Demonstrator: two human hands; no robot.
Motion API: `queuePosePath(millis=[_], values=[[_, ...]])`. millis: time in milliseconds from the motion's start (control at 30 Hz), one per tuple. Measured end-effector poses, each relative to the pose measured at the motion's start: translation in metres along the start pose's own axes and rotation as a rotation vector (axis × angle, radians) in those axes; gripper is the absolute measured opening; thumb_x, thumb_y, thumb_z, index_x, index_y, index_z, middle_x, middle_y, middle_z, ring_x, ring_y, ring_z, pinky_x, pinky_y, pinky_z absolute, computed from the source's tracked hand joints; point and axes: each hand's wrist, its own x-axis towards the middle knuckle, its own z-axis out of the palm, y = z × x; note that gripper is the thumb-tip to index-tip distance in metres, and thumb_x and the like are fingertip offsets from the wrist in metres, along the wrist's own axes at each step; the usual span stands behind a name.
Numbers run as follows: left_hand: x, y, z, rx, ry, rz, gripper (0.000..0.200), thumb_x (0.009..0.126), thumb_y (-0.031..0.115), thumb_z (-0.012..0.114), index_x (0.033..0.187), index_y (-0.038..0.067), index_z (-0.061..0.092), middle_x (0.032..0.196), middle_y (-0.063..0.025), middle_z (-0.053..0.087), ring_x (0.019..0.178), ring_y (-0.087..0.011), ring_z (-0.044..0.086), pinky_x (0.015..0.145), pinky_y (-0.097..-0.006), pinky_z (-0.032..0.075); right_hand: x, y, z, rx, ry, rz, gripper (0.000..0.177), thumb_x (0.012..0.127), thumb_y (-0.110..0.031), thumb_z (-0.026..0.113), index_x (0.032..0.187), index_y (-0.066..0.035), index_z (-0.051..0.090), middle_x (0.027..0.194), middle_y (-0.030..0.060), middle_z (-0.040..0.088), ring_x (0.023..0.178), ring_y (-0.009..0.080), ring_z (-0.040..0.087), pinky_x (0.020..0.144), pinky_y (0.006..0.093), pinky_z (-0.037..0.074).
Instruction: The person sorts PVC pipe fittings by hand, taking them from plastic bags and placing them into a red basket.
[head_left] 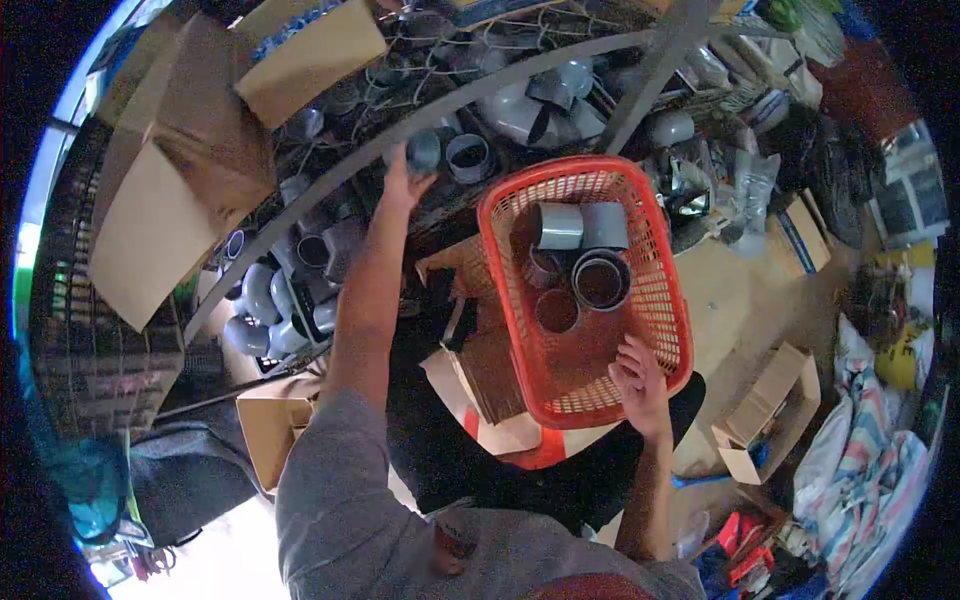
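A metal rail [520,78] arches across the heap of fittings beyond the red basket [532,385]; an open carton [770,412] sits on the floor to the right. The basket's long axis runs away from the person, its far end leaning left. Near its far edge two grey fittings [558,226] lie sideways. The left hand [402,183] has fingers against a grey cup-shaped fitting [424,152], grip unclear; the right hand [640,385], half-open and unloaded, covers the near right rim.

Gry short-slv tee [350,510] w/ dk chest print [455,540], blk trousers [440,460].
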Motion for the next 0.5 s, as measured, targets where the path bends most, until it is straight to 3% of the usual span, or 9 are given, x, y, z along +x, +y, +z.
queuePosePath(millis=[67, 100, 167, 233, 267, 333, 367, 467, 500], values=[[0.082, -0.008, -0.004, -0.27, 0.061, -0.094, 0.07, 0.097, 0.046, 0.068, 0.147, 0.004, 0.043, 0.137, -0.0191, 0.057, 0.127, -0.0341, 0.06, 0.086, -0.055, 0.059, 0.009, -0.004, 0.004, -0.061, 0.024, 0.026, 0.062, 0.095, -0.012, 0.075, 0.149, -0.002, 0.046, 0.136, 0.0169, 0.058, 0.119, 0.0242, 0.062, 0.097, 0.0354, 0.054], [0.08, -0.011, 0.001, -0.27, 0.063, -0.101, 0.07, 0.097, 0.046, 0.068, 0.147, 0.004, 0.043, 0.137, -0.0191, 0.057, 0.127, -0.0341, 0.06, 0.086, -0.055, 0.059, 0.017, -0.009, 0.004, -0.119, 0.016, 0.048, 0.068, 0.094, -0.016, 0.076, 0.152, -0.006, 0.042, 0.141, 0.0186, 0.055, 0.122, 0.0261, 0.061, 0.099, 0.038, 0.054], [0.063, -0.006, 0.029, 0.061, 0.103, 0.006, 0.06, 0.101, 0.039, 0.065, 0.141, -0.001, 0.048, 0.137, -0.0211, 0.058, 0.122, -0.0348, 0.064, 0.087, -0.0512, 0.06, 0.042, -0.009, 0.0, -0.18, 0.011, 0.064, 0.074, 0.093, -0.02, 0.078, 0.155, -0.009, 0.038, 0.145, 0.0204, 0.052, 0.126, 0.0281, 0.06, 0.102, 0.0405, 0.053], [0.022, -0.015, 0.032, 0.144, -0.018, 0.086, 0.055, 0.102, 0.037, 0.064, 0.139, -0.001, 0.051, 0.135, -0.0204, 0.06, 0.119, -0.0341, 0.066, 0.085, -0.0471, 0.06, 0.077, 0.013, 0.001, -0.673, 0.085, -0.329, 0.084, 0.087, -0.026, 0.082, 0.156, -0.009, 0.036, 0.15, 0.0259, 0.047, 0.13, 0.0366, 0.059, 0.104, 0.0477, 0.052], [-0.003, -0.023, 0.03, 0.229, -0.139, 0.164, 0.05, 0.103, 0.035, 0.063, 0.137, 0.0, 0.054, 0.133, -0.0198, 0.063, 0.116, -0.0333, 0.068, 0.084, -0.043, 0.06, 0.095, 0.018, 0.004, -0.668, 0.088, -0.329, 0.084, 0.087, -0.026, 0.082, 0.156, -0.009, 0.036, 0.15, 0.0259, 0.047, 0.13, 0.0366, 0.059, 0.104, 0.0477, 0.052], [-0.06, -0.039, 0.025, 0.128, -0.223, 0.175, 0.044, 0.101, 0.032, 0.066, 0.133, 0.002, 0.059, 0.126, -0.0155, 0.068, 0.11, -0.0293, 0.07, 0.081, -0.0388, 0.059, 0.125, 0.023, 0.012, -0.854, 0.045, -0.294, 0.093, 0.081, -0.029, 0.085, 0.157, -0.011, 0.035, 0.155, 0.0317, 0.038, 0.134, 0.0462, 0.054, 0.105, 0.0539, 0.051], [-0.096, -0.047, 0.024, 0.164, -0.216, 0.199, 0.041, 0.101, 0.031, 0.066, 0.129, 0.003, 0.061, 0.122, -0.0127, 0.07, 0.108, -0.027, 0.07, 0.082, -0.0379, 0.057, 0.136, 0.022, 0.019, -0.851, 0.045, -0.288, 0.093, 0.081, -0.029, 0.085, 0.157, -0.011, 0.035, 0.155, 0.0317, 0.038, 0.134, 0.0462, 0.054, 0.105, 0.0539, 0.051], [-0.165, -0.09, 0.005, 0.196, -0.223, 0.249, 0.028, 0.102, 0.025, 0.066, 0.119, 0.003, 0.069, 0.116, -0.0078, 0.072, 0.1, -0.0206, 0.07, 0.087, -0.037, 0.055, 0.162, 0.033, 0.032, -1.277, -0.041, 0.0, 0.096, 0.077, -0.029, 0.087, 0.157, -0.014, 0.037, 0.157, 0.0341, 0.03, 0.126, 0.0511, 0.057, 0.102, 0.0564, 0.053], [-0.2, -0.094, 0.009, 0.271, -0.202, 0.334, 0.024, 0.103, 0.02, 0.064, 0.118, 0.002, 0.07, 0.113, -0.0075, 0.073, 0.098, -0.0198, 0.07, 0.089, -0.0365, 0.054, 0.176, 0.067, 0.033, -1.388, 0.009, -0.012, 0.096, 0.075, -0.028, 0.087, 0.156, -0.014, 0.037, 0.157, 0.0349, 0.028, 0.121, 0.0521, 0.059, 0.1, 0.0564, 0.054]])
